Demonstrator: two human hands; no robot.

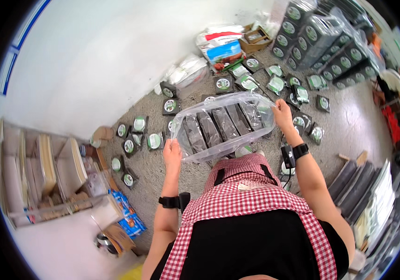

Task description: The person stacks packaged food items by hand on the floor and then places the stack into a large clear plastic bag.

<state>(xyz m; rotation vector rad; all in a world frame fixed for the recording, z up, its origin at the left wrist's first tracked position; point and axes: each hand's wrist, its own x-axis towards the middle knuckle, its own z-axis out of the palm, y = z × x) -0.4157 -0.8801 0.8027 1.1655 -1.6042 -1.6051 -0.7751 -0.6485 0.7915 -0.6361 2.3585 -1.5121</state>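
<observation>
Round green-and-white labels [128, 146] sit on black packs [171, 107] and stacked bundles [319, 36], and printing marks a sack [222, 49], all too small to read.

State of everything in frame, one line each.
Bag: mouth open, spread
Left hand: shut on bag's left edge
Right hand: shut on bag's right edge
Black packs: side by side in bag
Loose packs: scattered on floor
Stacked packs: wrapped, piled
Wristbands: fastened

white wall [106, 56]; grey floor [361, 112]; pale shelves [68, 173] at left.
</observation>
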